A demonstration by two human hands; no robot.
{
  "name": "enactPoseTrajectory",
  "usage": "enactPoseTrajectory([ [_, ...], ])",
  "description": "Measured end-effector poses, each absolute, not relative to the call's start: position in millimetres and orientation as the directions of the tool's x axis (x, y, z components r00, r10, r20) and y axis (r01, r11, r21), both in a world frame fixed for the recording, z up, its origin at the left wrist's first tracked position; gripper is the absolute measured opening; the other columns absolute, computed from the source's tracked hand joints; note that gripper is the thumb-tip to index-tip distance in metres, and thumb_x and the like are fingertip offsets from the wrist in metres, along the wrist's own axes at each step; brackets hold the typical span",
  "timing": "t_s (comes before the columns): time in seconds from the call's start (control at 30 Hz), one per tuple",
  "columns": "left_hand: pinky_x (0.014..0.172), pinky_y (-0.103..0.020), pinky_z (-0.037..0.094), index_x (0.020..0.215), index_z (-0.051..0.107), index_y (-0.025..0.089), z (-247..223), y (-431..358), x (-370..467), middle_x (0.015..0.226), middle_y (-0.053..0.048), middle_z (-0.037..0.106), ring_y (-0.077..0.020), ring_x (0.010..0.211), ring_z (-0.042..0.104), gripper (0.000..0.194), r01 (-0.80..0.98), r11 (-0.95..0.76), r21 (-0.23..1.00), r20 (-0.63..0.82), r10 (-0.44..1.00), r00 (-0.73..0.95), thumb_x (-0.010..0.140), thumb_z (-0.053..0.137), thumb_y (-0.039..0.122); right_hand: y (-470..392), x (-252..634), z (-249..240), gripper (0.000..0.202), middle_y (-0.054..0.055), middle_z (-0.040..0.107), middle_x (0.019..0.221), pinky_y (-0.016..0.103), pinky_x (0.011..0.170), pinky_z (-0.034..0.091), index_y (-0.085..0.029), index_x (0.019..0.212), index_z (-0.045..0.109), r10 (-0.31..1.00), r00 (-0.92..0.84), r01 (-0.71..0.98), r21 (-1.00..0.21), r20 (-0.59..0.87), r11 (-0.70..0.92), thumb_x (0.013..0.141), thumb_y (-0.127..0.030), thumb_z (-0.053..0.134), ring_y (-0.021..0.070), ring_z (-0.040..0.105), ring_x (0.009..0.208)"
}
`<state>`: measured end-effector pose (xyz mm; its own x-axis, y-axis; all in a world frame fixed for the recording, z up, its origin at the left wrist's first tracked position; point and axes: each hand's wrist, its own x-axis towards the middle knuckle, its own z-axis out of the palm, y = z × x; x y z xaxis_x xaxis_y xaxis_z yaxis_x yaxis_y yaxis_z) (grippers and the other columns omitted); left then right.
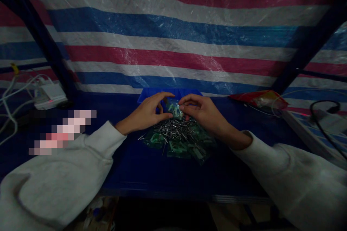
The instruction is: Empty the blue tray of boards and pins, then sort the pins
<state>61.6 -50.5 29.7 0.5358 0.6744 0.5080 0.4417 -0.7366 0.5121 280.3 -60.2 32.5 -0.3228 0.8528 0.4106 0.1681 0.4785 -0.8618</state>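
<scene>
A small clear plastic bag (174, 109) with pale green contents is raised over the pile. Its right edge is pinched between the thumb and fingers of my right hand (207, 113). On the other side, my left hand (148, 112) curves with thumb and index finger apart; the thumb tip is at the bag's lower left corner. Below both hands lies a heap of thin silvery metal pins (176, 130), like rivets or nails. Several more small bags (177, 148) with green contents lie around and under the pins. Behind the hands, blue plastic bins (148, 94) are partly hidden.
Everything lies on a dark blue tabletop (130, 173). White power strips and cables (51, 94) stand at the left. At the right are a red and yellow packet (255, 98), a white box (303, 130) and a black cable (320, 126). A striped plastic sheet (173, 36) hangs behind.
</scene>
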Motion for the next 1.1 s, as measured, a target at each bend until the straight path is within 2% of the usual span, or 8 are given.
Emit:
enactPoseTrajectory([
  [0.13, 0.075, -0.031, 0.052, 0.135, 0.05, 0.024, 30.0, -55.3, 60.9, 0.113, -0.006, 0.055, -0.0149, 0.081, 0.057, 0.058, 0.513, -0.81, 0.284, 0.583, 0.57, 0.579, 0.083, 0.074, 0.032, -61.0, 282.7, 31.0, 0.017, 0.0, 0.065, 0.073, 0.028, 0.058, 0.049, -0.016, 0.093, 0.068, 0.867, -0.282, 0.159, -0.871, 0.41, 0.464, 0.08, -0.027, 0.069, 0.0115, 0.059, 0.056],
  [0.3, 0.077, -0.031, 0.052, 0.138, 0.048, 0.025, 28.1, -53.2, 57.2, 0.115, -0.006, 0.052, -0.0142, 0.083, 0.057, 0.057, 0.537, -0.816, 0.214, 0.599, 0.544, 0.588, 0.086, 0.069, 0.03, -63.3, 285.5, 24.7, 0.023, 0.003, 0.07, 0.08, 0.029, 0.06, 0.052, -0.017, 0.107, 0.068, 0.84, -0.309, 0.242, -0.817, 0.446, 0.523, 0.087, -0.022, 0.058, 0.0135, 0.063, 0.059],
  [0.37, 0.077, -0.031, 0.052, 0.139, 0.048, 0.024, 27.0, -53.3, 56.6, 0.114, -0.006, 0.053, -0.014, 0.082, 0.057, 0.056, 0.537, -0.817, 0.21, 0.608, 0.539, 0.583, 0.087, 0.068, 0.032, -64.8, 286.1, 22.5, 0.029, 0.004, 0.073, 0.087, 0.03, 0.062, 0.052, -0.019, 0.113, 0.068, 0.805, -0.315, 0.345, -0.73, 0.502, 0.59, 0.088, -0.018, 0.054, 0.0146, 0.065, 0.062],
  [0.5, 0.078, -0.031, 0.052, 0.136, 0.052, 0.022, 28.0, -57.0, 58.4, 0.111, -0.007, 0.056, -0.0154, 0.084, 0.058, 0.052, 0.534, -0.822, 0.197, 0.612, 0.529, 0.588, 0.089, 0.066, 0.04, -69.8, 286.2, 22.6, 0.029, 0.006, 0.074, 0.105, 0.033, 0.077, 0.052, -0.02, 0.113, 0.07, 0.676, -0.358, 0.566, -0.425, 0.644, 0.706, 0.089, -0.014, 0.055, 0.019, 0.068, 0.083],
  [0.6, 0.079, -0.032, 0.051, 0.128, 0.059, 0.019, 29.5, -59.2, 60.2, 0.105, -0.007, 0.06, -0.0166, 0.086, 0.059, 0.04, 0.534, -0.828, 0.169, 0.604, 0.515, 0.608, 0.094, 0.06, 0.04, -72.9, 285.9, 24.0, 0.024, 0.006, 0.074, 0.107, 0.032, 0.079, 0.05, -0.019, 0.109, 0.07, 0.642, -0.421, 0.6, -0.335, 0.641, 0.727, 0.09, -0.015, 0.056, 0.0196, 0.068, 0.089],
  [0.77, 0.082, -0.032, 0.049, 0.118, 0.064, 0.016, 28.4, -57.8, 60.4, 0.098, -0.007, 0.066, -0.0169, 0.088, 0.061, 0.029, 0.535, -0.835, 0.126, 0.586, 0.498, 0.639, 0.102, 0.047, 0.034, -73.6, 284.5, 24.6, 0.015, 0.003, 0.073, 0.091, 0.028, 0.072, 0.045, -0.018, 0.097, 0.069, 0.638, -0.423, 0.604, -0.324, 0.643, 0.728, 0.096, -0.023, 0.055, 0.016, 0.065, 0.078],
  [0.97, 0.08, -0.032, 0.048, 0.094, 0.068, 0.014, 28.7, -57.6, 61.4, 0.092, -0.007, 0.061, -0.0166, 0.087, 0.059, 0.032, 0.529, -0.842, 0.105, 0.628, 0.469, 0.621, 0.102, 0.045, 0.035, -70.3, 283.7, 23.2, 0.03, 0.0, 0.058, 0.067, 0.027, 0.06, 0.034, -0.018, 0.068, 0.054, 0.68, -0.373, 0.607, -0.388, 0.632, 0.694, 0.096, -0.028, 0.053, 0.0134, 0.052, 0.064],
  [1.1, 0.071, -0.028, 0.047, 0.088, 0.067, 0.015, 30.5, -59.1, 65.3, 0.081, -0.003, 0.063, -0.014, 0.075, 0.058, 0.029, 0.527, -0.8, 0.287, 0.626, 0.573, 0.529, 0.1, 0.049, 0.035, -65.4, 285.4, 20.8, 0.031, 0.0, 0.055, 0.069, 0.027, 0.059, 0.036, -0.018, 0.067, 0.052, 0.72, -0.334, 0.521, -0.517, 0.608, 0.679, 0.095, -0.032, 0.053, 0.0134, 0.051, 0.065],
])
